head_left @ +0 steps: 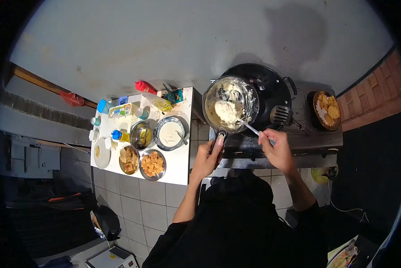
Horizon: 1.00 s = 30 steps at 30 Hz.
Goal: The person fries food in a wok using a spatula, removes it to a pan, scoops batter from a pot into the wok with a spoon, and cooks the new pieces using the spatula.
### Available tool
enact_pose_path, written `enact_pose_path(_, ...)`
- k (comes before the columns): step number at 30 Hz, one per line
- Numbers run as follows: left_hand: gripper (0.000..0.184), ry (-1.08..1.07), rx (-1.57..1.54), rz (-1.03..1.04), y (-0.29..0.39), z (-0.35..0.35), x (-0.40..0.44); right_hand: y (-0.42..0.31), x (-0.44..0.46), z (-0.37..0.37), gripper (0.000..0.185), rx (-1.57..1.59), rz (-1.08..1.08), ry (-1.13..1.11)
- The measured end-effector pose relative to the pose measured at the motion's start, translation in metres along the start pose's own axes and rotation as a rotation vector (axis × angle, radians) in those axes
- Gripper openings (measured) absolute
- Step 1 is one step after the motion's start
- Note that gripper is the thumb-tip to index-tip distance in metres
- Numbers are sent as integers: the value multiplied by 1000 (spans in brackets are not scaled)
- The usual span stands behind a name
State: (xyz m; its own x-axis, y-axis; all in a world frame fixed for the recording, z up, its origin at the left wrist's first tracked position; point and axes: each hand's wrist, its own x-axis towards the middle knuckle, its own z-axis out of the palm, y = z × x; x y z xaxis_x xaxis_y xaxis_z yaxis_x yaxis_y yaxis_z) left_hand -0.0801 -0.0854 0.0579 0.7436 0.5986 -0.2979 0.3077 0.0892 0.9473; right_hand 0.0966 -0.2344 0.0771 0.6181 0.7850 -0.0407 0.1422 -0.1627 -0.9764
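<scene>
My left hand point(205, 161) is closed around the black handle of a saucepan point(251, 102). The pan is held over the near left part of a large black wok point(273, 87). A thick, lumpy white mixture point(227, 112) lies in the pan and is smeared up its walls. My right hand point(277, 150) grips the thin handle of a spoon point(252, 129), whose far end is in the mixture. A slotted turner point(281, 115) rests across the wok's right side, near my right hand.
Right of the wok, a brown bowl point(334, 124) holds fried pieces. The white table point(179, 172) at left bears a pan of white batter point(169, 134), a bowl of orange-brown cubes point(152, 164), a steel bowl point(142, 136), and several bottles. A wall stands behind the stove.
</scene>
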Motion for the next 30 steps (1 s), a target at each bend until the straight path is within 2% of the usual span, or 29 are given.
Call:
enact_pose_path(2, 46, 1, 2, 18, -1, 0, 1, 1, 1, 1, 27, -18, -29, -18)
enact_pose_path(4, 46, 2, 8, 28, -5, -1, 1, -5, 0, -4, 27, 269, 166, -65)
enact_pose_path(7, 46, 20, -3, 39, -10, -3, 0, -9, 1, -18, 27, 386, 210, -37)
enact_pose_path(9, 46, 35, 5, 38, -15, -11, 1, -18, 0, -30, 27, 367, 175, 14)
enact_pose_path(10, 46, 23, -22, -39, -12, -18, -1, -22, -1, -37, 27, 346, 138, 62)
enact_pose_path(12, 45, 64, -54, -14, -15, -28, -2, -23, -1, -49, 27, 295, 114, 122)
enact_pose_path(13, 44, 67, -48, 48, -17, -34, -2, -23, 0, -53, 26, 194, 86, 178)
enact_pose_path(15, 44, 92, -69, 7, -20, -49, -4, -3, 9, -63, 22, -55, -12, 246)
enact_pose_path(16, 44, 104, -80, 8, -22, -56, -6, 18, 18, -62, 22, -60, -12, 243)
enact_pose_path(18, 45, 169, -66, 31, -18, -61, -10, 55, 34, -57, 19, -429, -410, 331)
enact_pose_path(19, 45, 176, -76, 55, -18, -65, -12, 64, 37, -53, 19, -432, -413, 327)
enact_pose_path(21, 45, 202, -68, 92, -19, -70, -16, 73, 42, -49, 17, -897, -303, 215)
enact_pose_path(22, 45, 212, -75, 93, -20, -71, -17, 72, 45, -46, 17, -899, -312, 207)
enact_pose_path(24, 44, 246, -78, 130, -21, -71, -23, 72, 48, -39, 13, -1120, -257, 139)
enact_pose_path(30, 42, 279, -122, 77, -30, -78, -40, 79, 64, -34, 10, -1265, -367, 60)
